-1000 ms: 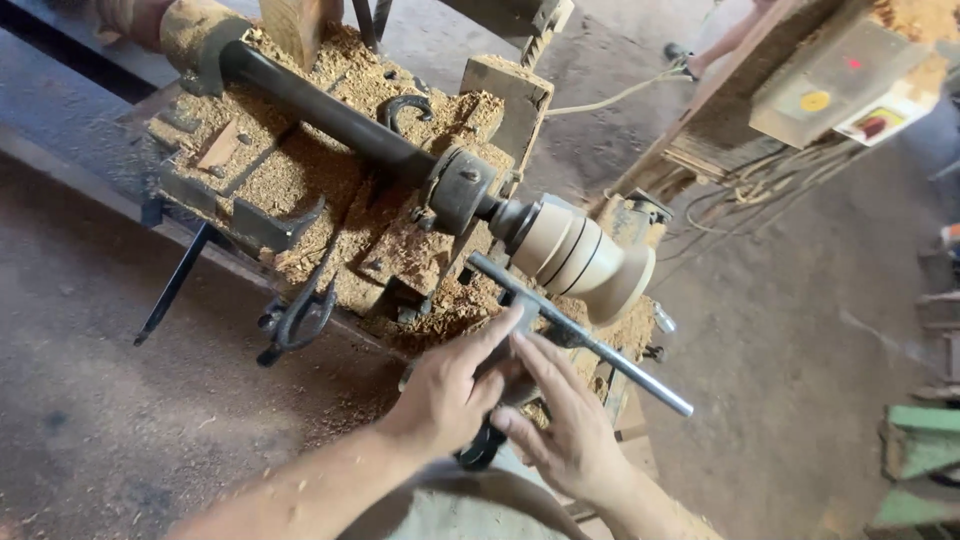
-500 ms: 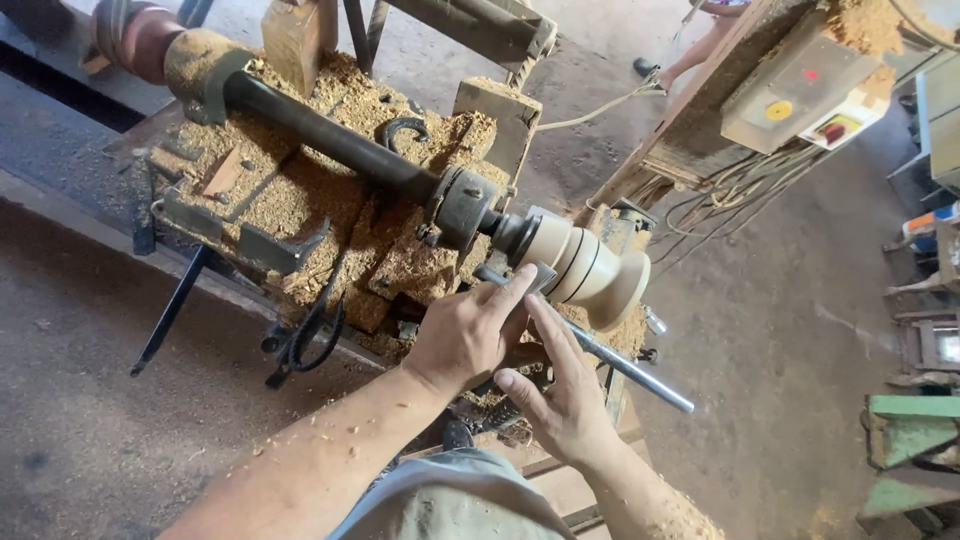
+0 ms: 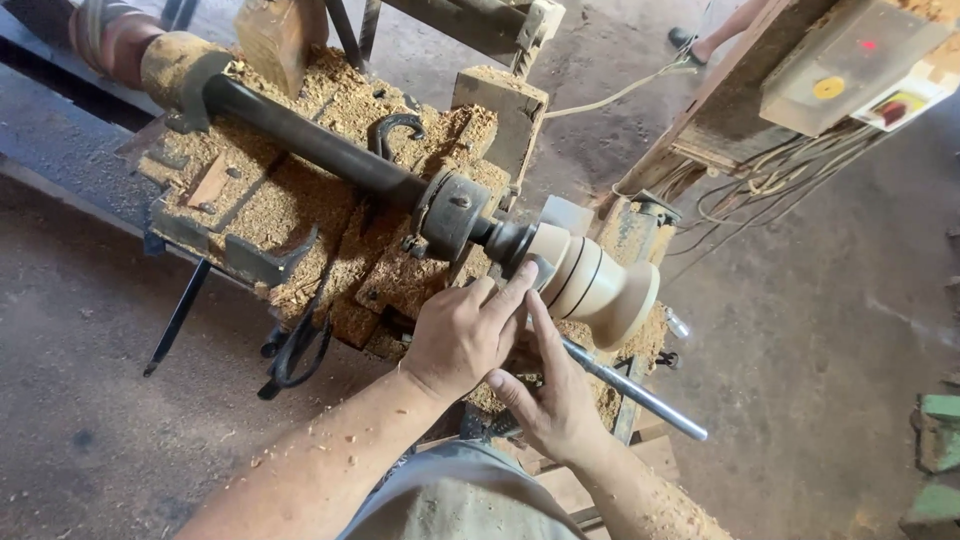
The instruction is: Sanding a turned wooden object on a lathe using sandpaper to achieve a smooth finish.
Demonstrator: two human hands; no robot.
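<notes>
Running across the frame from the upper left to the centre, the lathe (image 3: 300,200) is lying under a thick coat of sawdust, its dark shaft (image 3: 300,135) ending at a collar (image 3: 450,212). Right of centre, the pale turned workpiece (image 3: 590,280) is sitting on the spindle end, showing dark grooves around its body and flaring toward its free end. At the upper right, a control box (image 3: 850,65) with a yellow and a red button is hanging above a tangle of cables (image 3: 770,175).

Below centre, the left hand (image 3: 462,335) is resting beside the workpiece, fingers curled and narrow, index tip touching the narrow end of the piece near the collar. What it is clasping beneath the palm cannot be told. The right hand (image 3: 555,395) is lying just beside it, fingers extended along a steel rod (image 3: 640,392), which is running from under both hands toward the lower right; the hand appears to be pressing on it rather than closing around it.

Judgement: good practice at this step is keeping both hands bearing down firmly on the rod, holding fingertips clear of the flared rim, and keeping the loose shirt (image 3: 460,500) at the bottom edge away from the spindle.
</notes>
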